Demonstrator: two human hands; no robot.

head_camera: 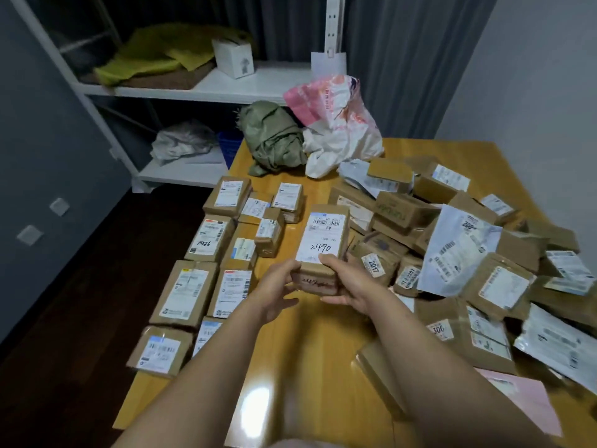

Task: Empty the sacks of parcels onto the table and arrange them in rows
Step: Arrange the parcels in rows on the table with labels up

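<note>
- Across the left of the frame, on the yellow wooden table (pixel 290 367), the sorted parcels (pixel 206 247) lay label-up in rough rows, their edges close together or touching.
- At top centre, two sacks sat crumpled on the table's far end. The green woven sack (pixel 274 137) and the pink-and-white sack (pixel 336 124) just beside it both looked slack, so the emptying seemed done.
- Over the right half, an unsorted heap (pixel 452 240) of brown boxes and pale mailer bags lay overlapping and tilted. By my judgement, at least half of the arranging remained.
- At centre, the parcel in hand was the long brown box (pixel 323 240), which had a white barcode label with "2490" handwritten on it and more writing on its near end face.
- It was over the bare strip of table between the rows and the heap, with its far end pointing up the frame.
- The left hand (pixel 274 282) clasped the box's near left corner with curled fingers.
- The right hand (pixel 349 286) gripped the near right corner, thumb on the label's edge and fingers underneath.
</note>
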